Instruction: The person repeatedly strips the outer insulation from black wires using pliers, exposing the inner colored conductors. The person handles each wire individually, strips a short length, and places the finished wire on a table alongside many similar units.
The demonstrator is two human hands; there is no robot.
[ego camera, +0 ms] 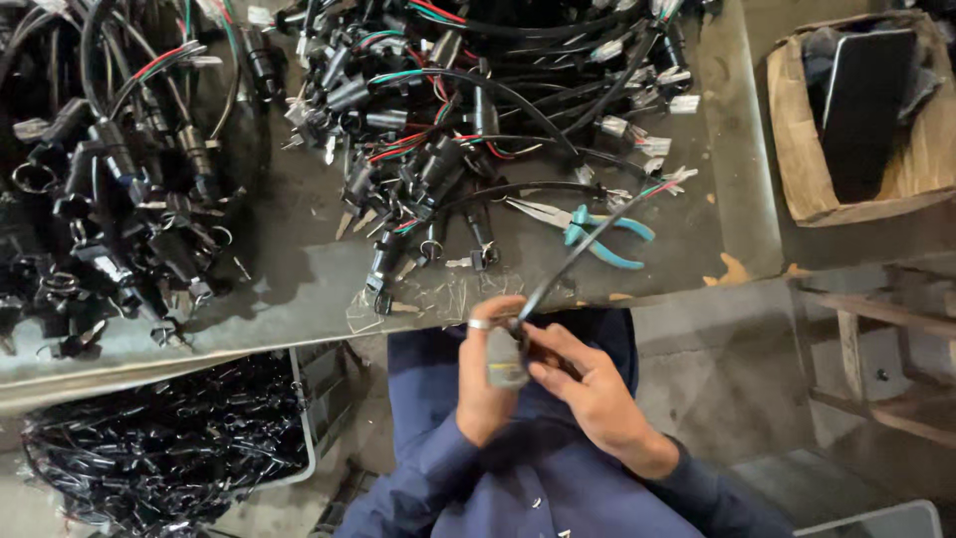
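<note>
Both hands worked close together just below the grey metal counter (299, 289) edge. The left hand (485, 374) (a ring on one finger) was clamped on a small grey plastic connector (505, 367), while the right hand (588, 394) pinched its black sheathed cable (578, 254), which ran up past teal-handled pliers (597, 234).

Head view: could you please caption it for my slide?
Both hands, left hand and right hand, grip a black cable beside teal-handled pliers.
</note>
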